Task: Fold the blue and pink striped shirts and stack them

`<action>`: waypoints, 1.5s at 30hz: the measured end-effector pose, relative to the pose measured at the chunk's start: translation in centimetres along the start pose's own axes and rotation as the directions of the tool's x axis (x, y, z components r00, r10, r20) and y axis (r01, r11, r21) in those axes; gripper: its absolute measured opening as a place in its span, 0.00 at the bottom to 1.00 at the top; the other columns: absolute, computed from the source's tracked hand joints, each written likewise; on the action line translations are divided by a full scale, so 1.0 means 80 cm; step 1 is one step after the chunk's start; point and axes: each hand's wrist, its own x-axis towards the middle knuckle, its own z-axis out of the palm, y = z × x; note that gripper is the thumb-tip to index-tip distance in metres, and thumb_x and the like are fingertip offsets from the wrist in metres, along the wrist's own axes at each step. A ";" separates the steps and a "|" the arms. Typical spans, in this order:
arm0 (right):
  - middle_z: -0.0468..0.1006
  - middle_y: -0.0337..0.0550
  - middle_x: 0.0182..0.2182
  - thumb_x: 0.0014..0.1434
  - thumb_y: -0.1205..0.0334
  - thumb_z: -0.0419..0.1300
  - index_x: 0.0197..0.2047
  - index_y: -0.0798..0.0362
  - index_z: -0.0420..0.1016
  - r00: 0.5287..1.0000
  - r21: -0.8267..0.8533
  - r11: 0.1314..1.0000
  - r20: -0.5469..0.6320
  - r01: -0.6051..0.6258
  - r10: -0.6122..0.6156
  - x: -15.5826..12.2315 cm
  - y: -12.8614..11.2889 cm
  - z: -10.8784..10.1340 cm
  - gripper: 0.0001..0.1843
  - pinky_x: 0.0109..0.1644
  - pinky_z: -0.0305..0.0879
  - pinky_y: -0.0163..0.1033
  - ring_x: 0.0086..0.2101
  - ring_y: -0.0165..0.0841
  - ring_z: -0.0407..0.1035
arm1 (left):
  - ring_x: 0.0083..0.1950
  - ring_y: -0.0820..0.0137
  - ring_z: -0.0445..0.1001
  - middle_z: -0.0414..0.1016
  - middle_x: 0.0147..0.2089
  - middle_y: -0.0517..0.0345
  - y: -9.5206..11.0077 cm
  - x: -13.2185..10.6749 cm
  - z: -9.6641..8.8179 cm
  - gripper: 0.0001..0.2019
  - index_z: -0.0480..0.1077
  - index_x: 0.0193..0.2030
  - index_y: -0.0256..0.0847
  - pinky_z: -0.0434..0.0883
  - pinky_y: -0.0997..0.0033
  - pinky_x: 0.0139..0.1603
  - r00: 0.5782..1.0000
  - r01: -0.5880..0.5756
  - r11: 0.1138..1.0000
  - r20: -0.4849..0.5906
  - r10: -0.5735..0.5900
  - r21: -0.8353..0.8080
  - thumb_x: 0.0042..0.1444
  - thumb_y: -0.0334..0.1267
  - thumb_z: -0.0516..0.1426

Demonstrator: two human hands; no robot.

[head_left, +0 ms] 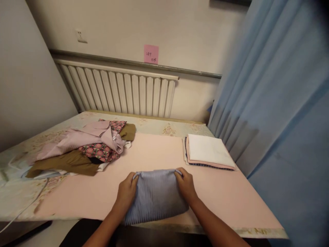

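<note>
At the near edge of the table [267, 232], left hand [126, 189] and right hand [187, 185] each pinch a far corner of the striped cloth [159, 195], long axis crosswise between them!

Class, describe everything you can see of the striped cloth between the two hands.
The striped cloth is grey-blue, with narrow lighter and darker stripes running from its far edge towards the person. It looks like soft, thin fabric, roughly rectangular and apparently folded, with its near edge slanting. The left hand grips its far left corner and the right hand its far right corner. It is at the near side of the pink sheet; whether its underside touches the sheet is unclear.
</note>
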 end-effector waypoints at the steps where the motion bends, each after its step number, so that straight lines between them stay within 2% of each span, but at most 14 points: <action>1: 0.76 0.38 0.27 0.59 0.56 0.52 0.30 0.52 0.73 0.999 -0.040 0.998 0.004 -0.045 0.045 0.021 0.007 0.014 0.12 0.37 0.62 0.34 0.32 0.33 0.69 | 0.33 0.69 0.72 0.73 0.29 0.62 -0.007 0.024 0.007 0.13 0.66 0.33 0.44 0.67 0.73 0.36 0.998 0.056 0.997 0.036 -0.058 0.044 0.61 0.45 0.46; 2: 0.75 0.38 0.26 0.58 0.57 0.51 0.29 0.52 0.72 0.997 -0.064 0.995 0.008 -0.072 0.073 0.040 0.016 0.027 0.12 0.36 0.61 0.34 0.31 0.33 0.68 | 0.34 0.69 0.72 0.73 0.29 0.61 -0.014 0.045 0.015 0.13 0.66 0.31 0.44 0.66 0.72 0.37 0.990 0.121 0.989 0.061 -0.127 0.090 0.61 0.44 0.46; 5: 0.72 0.36 0.22 0.55 0.60 0.52 0.24 0.53 0.69 0.988 -0.130 0.981 0.034 -0.146 0.151 0.081 0.049 0.061 0.11 0.33 0.58 0.33 0.28 0.31 0.65 | 0.35 0.67 0.72 0.73 0.29 0.57 -0.036 0.091 0.034 0.12 0.66 0.26 0.42 0.65 0.71 0.37 0.973 0.188 0.975 0.110 -0.201 0.115 0.58 0.41 0.49; 9: 0.67 0.34 0.17 0.53 0.61 0.54 0.19 0.53 0.66 0.971 -0.214 0.956 0.086 -0.203 0.225 0.097 0.083 0.080 0.12 0.29 0.53 0.32 0.23 0.29 0.60 | 0.35 0.66 0.74 0.77 0.31 0.54 -0.055 0.107 0.048 0.14 0.70 0.29 0.39 0.66 0.71 0.34 0.950 0.248 0.965 0.177 -0.259 0.083 0.59 0.42 0.49; 13: 0.71 0.36 0.20 0.54 0.61 0.54 0.23 0.54 0.70 0.973 -0.239 0.955 0.110 -0.175 0.205 0.096 0.091 0.079 0.11 0.29 0.54 0.32 0.25 0.29 0.62 | 0.39 0.68 0.77 0.80 0.39 0.55 -0.061 0.101 0.049 0.11 0.72 0.42 0.37 0.69 0.74 0.36 0.946 0.245 0.968 0.208 -0.249 0.043 0.55 0.38 0.53; 16: 0.75 0.39 0.25 0.57 0.60 0.51 0.28 0.55 0.73 0.984 -0.258 0.957 0.078 -0.136 0.161 0.097 0.089 0.076 0.12 0.32 0.58 0.33 0.28 0.31 0.66 | 0.44 0.69 0.77 0.79 0.45 0.54 -0.059 0.096 0.045 0.16 0.69 0.50 0.39 0.69 0.74 0.41 0.960 0.241 0.968 0.132 -0.249 0.071 0.55 0.34 0.51; 19: 0.78 0.44 0.28 0.58 0.62 0.51 0.34 0.56 0.76 0.994 -0.293 0.954 0.066 -0.069 0.092 0.093 0.082 0.076 0.13 0.37 0.63 0.37 0.31 0.35 0.70 | 0.47 0.63 0.76 0.78 0.47 0.47 -0.050 0.087 0.041 0.18 0.67 0.53 0.37 0.69 0.67 0.46 0.970 0.234 0.962 0.038 -0.241 0.142 0.56 0.33 0.49; 21: 0.79 0.51 0.37 0.58 0.64 0.50 0.42 0.58 0.76 0.998 -0.316 0.949 0.061 0.005 0.015 0.082 0.073 0.078 0.15 0.46 0.65 0.42 0.39 0.39 0.71 | 0.54 0.58 0.72 0.75 0.52 0.41 -0.038 0.076 0.042 0.20 0.65 0.56 0.34 0.67 0.60 0.53 0.977 0.211 0.958 -0.025 -0.210 0.194 0.56 0.32 0.49; 24: 0.72 0.56 0.55 0.60 0.67 0.48 0.56 0.59 0.70 0.987 -0.334 0.929 0.067 0.159 -0.145 0.051 0.060 0.089 0.22 0.61 0.56 0.49 0.55 0.42 0.63 | 0.66 0.56 0.60 0.64 0.63 0.39 -0.014 0.050 0.058 0.24 0.61 0.62 0.34 0.58 0.53 0.63 0.995 0.084 0.956 -0.083 -0.063 0.281 0.57 0.31 0.48; 26: 0.68 0.55 0.59 0.62 0.68 0.46 0.60 0.59 0.67 0.946 -0.348 0.880 0.120 0.323 -0.300 0.023 0.055 0.100 0.24 0.64 0.54 0.51 0.59 0.41 0.59 | 0.69 0.56 0.54 0.60 0.67 0.42 0.002 0.029 0.077 0.23 0.63 0.61 0.35 0.55 0.53 0.66 0.990 -0.119 0.903 -0.017 0.139 0.413 0.58 0.30 0.47; 27: 0.67 0.54 0.59 0.63 0.67 0.46 0.61 0.58 0.66 0.914 -0.355 0.842 0.157 0.406 -0.374 0.009 0.054 0.106 0.24 0.64 0.54 0.51 0.60 0.41 0.59 | 0.70 0.56 0.52 0.59 0.68 0.44 0.007 0.019 0.087 0.23 0.64 0.61 0.36 0.54 0.53 0.67 0.980 -0.192 0.873 0.046 0.192 0.447 0.60 0.30 0.45; 29: 0.67 0.53 0.59 0.64 0.67 0.45 0.62 0.58 0.64 0.863 -0.363 0.784 0.240 0.504 -0.444 -0.018 0.056 0.115 0.25 0.64 0.56 0.51 0.60 0.40 0.59 | 0.71 0.57 0.50 0.57 0.69 0.46 0.011 0.002 0.106 0.24 0.62 0.63 0.36 0.52 0.51 0.68 0.970 -0.241 0.838 0.147 0.193 0.490 0.61 0.31 0.43; 34: 0.65 0.49 0.62 0.64 0.65 0.49 0.62 0.54 0.65 0.873 -0.445 0.757 0.336 0.479 -0.355 -0.050 0.064 0.112 0.24 0.67 0.49 0.53 0.63 0.40 0.54 | 0.72 0.55 0.48 0.55 0.70 0.49 -0.003 -0.017 0.126 0.25 0.60 0.65 0.40 0.49 0.45 0.68 0.962 -0.264 0.787 0.210 0.174 0.558 0.62 0.34 0.43; 45: 0.61 0.50 0.64 0.64 0.58 0.53 0.63 0.54 0.63 0.896 -0.463 0.772 0.300 0.436 -0.327 -0.047 0.067 0.100 0.26 0.66 0.47 0.56 0.64 0.44 0.51 | 0.72 0.56 0.47 0.55 0.70 0.53 -0.026 -0.009 0.110 0.26 0.57 0.67 0.43 0.49 0.49 0.68 0.972 -0.234 0.794 0.162 0.172 0.560 0.63 0.44 0.44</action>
